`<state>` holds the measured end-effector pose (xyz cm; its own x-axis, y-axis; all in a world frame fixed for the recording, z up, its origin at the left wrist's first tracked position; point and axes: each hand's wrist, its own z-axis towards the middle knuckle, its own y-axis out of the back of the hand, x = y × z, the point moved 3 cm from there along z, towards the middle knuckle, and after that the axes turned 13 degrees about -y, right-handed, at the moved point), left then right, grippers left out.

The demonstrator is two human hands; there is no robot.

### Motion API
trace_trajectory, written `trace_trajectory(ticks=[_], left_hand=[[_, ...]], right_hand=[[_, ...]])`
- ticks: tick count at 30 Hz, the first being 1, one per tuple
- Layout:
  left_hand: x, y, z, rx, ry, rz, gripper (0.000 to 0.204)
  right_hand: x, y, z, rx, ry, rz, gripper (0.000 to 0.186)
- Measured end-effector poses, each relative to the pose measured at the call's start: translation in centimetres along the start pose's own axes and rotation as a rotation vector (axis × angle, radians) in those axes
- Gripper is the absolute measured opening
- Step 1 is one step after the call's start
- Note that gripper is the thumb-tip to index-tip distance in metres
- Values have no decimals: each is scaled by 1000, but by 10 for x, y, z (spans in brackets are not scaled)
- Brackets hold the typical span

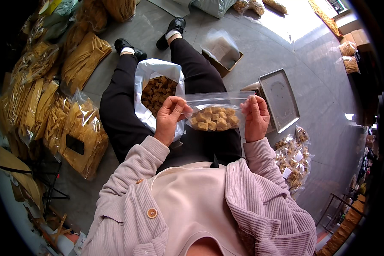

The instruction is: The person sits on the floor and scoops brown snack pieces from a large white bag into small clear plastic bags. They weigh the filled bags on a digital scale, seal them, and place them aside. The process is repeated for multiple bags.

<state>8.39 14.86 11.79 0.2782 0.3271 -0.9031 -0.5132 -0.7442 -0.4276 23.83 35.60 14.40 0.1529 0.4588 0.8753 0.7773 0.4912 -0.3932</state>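
Note:
Stretched between my two hands is a clear zip bag [215, 117] partly filled with light brown cubes. My left hand [170, 117] pinches its left top corner, and my right hand [256, 116] pinches the right one. The zip strip runs across above the cubes; whether it is sealed I cannot tell. Just left of the zip bag, between my legs, stands a large white plastic bag [141, 91] with its mouth wide apart. Darker brown cubes [159, 91] lie inside it. My left hand overlaps its right edge.
A metal tray [281, 100] sits right of my right hand, and a cardboard box [222, 68] with clear bags lies beyond my right knee. Filled small bags [295, 160] are heaped by my right elbow. Bags of yellowish strips [83, 132], one with a dark phone [75, 144] on it, line the left.

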Motion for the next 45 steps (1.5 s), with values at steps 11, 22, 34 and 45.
trace_trajectory(ticks=[11, 22, 34, 45], left_hand=[[-1, -2, 0, 4, 10, 5, 19], [-1, -1, 0, 31, -19, -24, 19], [-15, -9, 2, 67, -163, 76, 18], [-7, -6, 2, 74, -73, 21, 21]], right_hand=[[5, -5, -1, -10, 56, -100, 10], [1, -8, -1, 34, 2, -66, 10], [9, -12, -6, 69, 90, -117, 7], [4, -13, -6, 108, 1, -187, 10]])
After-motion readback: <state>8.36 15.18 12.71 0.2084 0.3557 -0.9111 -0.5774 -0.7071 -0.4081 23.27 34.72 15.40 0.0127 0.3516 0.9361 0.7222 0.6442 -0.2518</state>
